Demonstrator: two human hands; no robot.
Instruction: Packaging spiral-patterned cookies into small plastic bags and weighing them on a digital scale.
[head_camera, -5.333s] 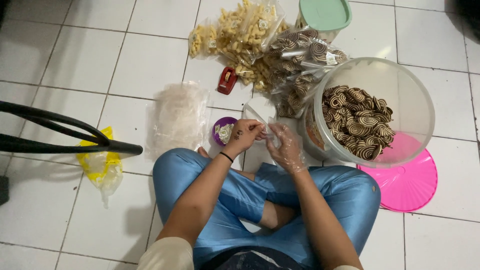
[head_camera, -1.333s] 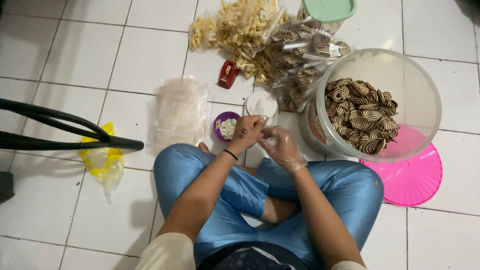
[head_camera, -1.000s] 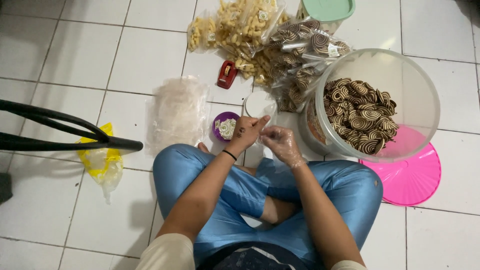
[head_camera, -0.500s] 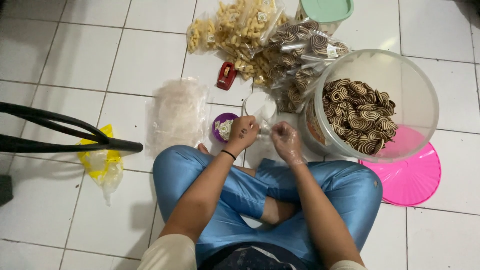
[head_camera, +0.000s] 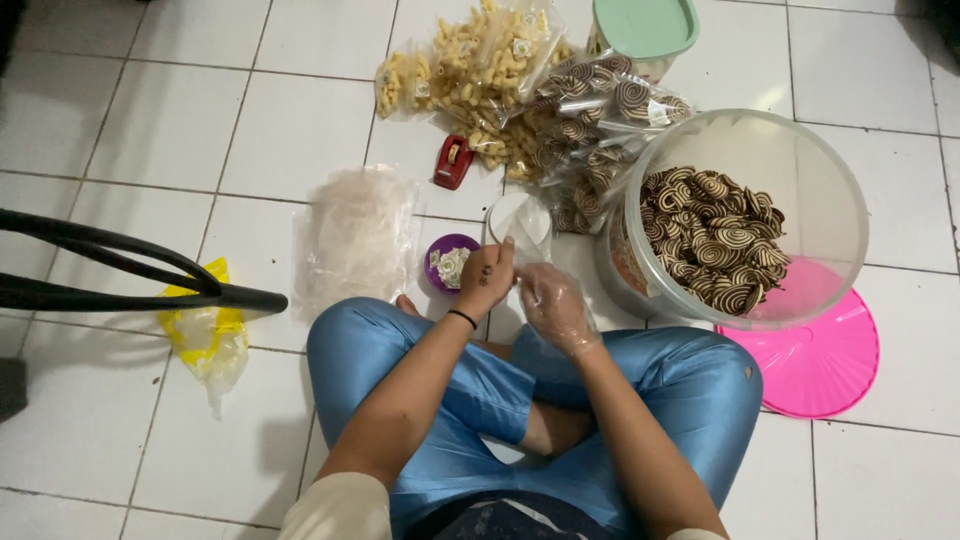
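While the person sits cross-legged on the white tiled floor (head_camera: 130, 120), both hands meet just above the knees at the centre of the frame. The left hand (head_camera: 486, 280) is bare, with a dark band at the wrist, and its fingers are pinched on the lower edge of a small clear bag (head_camera: 520, 222). The right hand (head_camera: 553, 303), inside a thin clear glove, is curled at the same edge of the bag — both seem to grip it, though the exact hold is too small to tell. The bag stands up from the hands toward the top of the frame.

Just left of the left hand sits a small purple bowl (head_camera: 448, 265) with pale bits in it. Further left lies a stack of clear empty bags (head_camera: 355, 235), and a yellow bag (head_camera: 205, 335) lies at the left edge under a black bar (head_camera: 120, 270). To the right stands a big clear tub (head_camera: 745, 215) of brown-and-white swirl cookies, resting on a pink lid (head_camera: 825, 355). Above the hands lie filled snack packets (head_camera: 520, 85) — pale sticks and swirl cookies — with a red tape dispenser (head_camera: 452, 160) beside them and a green-lidded container (head_camera: 645, 25) at the top.
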